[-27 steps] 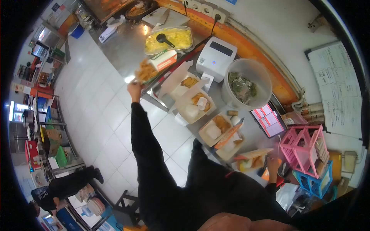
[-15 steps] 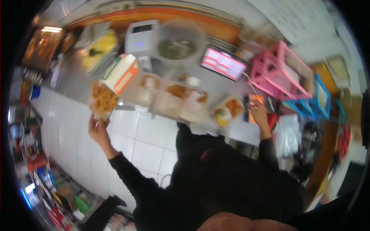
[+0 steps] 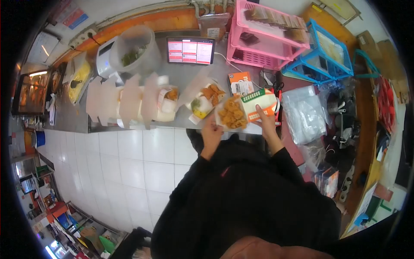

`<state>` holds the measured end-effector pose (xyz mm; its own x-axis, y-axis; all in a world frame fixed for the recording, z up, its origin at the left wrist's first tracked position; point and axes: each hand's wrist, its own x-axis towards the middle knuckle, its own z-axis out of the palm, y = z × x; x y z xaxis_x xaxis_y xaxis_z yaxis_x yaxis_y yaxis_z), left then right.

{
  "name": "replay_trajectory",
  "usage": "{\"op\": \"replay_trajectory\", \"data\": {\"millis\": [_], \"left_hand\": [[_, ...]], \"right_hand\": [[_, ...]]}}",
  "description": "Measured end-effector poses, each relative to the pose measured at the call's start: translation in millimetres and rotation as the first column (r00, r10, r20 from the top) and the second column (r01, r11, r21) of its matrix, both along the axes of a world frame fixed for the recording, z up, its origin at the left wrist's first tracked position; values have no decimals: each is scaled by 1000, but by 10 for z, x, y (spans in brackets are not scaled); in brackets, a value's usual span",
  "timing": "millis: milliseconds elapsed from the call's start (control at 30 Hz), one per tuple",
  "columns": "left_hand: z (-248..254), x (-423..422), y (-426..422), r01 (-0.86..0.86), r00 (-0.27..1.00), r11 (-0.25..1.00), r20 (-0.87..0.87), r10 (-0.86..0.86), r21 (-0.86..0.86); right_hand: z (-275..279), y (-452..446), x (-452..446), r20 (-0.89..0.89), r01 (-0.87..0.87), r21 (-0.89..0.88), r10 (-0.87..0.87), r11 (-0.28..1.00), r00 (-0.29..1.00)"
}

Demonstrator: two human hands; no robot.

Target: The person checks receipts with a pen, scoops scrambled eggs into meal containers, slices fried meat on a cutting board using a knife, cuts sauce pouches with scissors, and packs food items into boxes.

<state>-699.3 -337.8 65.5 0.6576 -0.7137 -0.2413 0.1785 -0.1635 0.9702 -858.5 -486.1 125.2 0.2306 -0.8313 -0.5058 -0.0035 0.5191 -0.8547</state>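
The person's left hand [image 3: 212, 134] pinches the near left edge of an open takeaway box of fried chicken [image 3: 233, 113], fingers nearly closed on the rim, while the right hand [image 3: 266, 123] grips the raised lid [image 3: 258, 102] on the other side, thumb on its face and fingers apparently behind it, though they are hard to make out. The box is held up over the front edge of the metal counter [image 3: 69, 118], just right of another open box [image 3: 202, 103] with fried pieces and something yellow-green, and in front of an orange-and-white packet [image 3: 240, 83] lying near the pink basket [image 3: 258, 59].
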Motion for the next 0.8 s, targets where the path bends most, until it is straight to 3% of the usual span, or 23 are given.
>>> {"op": "replay_trajectory", "data": {"millis": [33,100,200,267,300,400,500,600,700,800], "left_hand": [[-227,-108,-9,26,999,998,37,-28,54],[-699,-312,12,72,992,984,91,-88,164],[-927,-457,39,37,997,966,60,-54,257],[-944,-480,9,8,902,960,413,-127,278],[-933,-460,-30,5,802,959,572,-173,283],[-554,-280,-301,-25,690,952,694,-205,305],[-771,-107,-513,293,686,926,623,-376,236],[-717,-84,-594,465,607,865,643,-467,188],[-628,-141,-532,565,486,799,699,-525,207],[-534,-178,-436,562,283,772,808,-517,297]], "right_hand": [[-127,-34,-45,-43,89,3,-89,996,995],[-734,-123,-172,-170,84,-199,-119,976,978],[-1126,-204,-173,-279,45,-367,-156,929,948],[-1090,-272,-63,-336,32,-424,-190,905,923],[-1092,-318,-60,-254,28,-428,-150,903,956],[-936,-428,-69,-459,-257,-564,-39,785,888],[-982,-502,-104,-427,-287,-563,24,775,904],[-926,-500,-60,-412,-267,-571,10,776,911],[-874,-414,-29,-395,-201,-559,-45,804,918],[-873,-350,-5,-424,-212,-568,-63,795,903]]}}
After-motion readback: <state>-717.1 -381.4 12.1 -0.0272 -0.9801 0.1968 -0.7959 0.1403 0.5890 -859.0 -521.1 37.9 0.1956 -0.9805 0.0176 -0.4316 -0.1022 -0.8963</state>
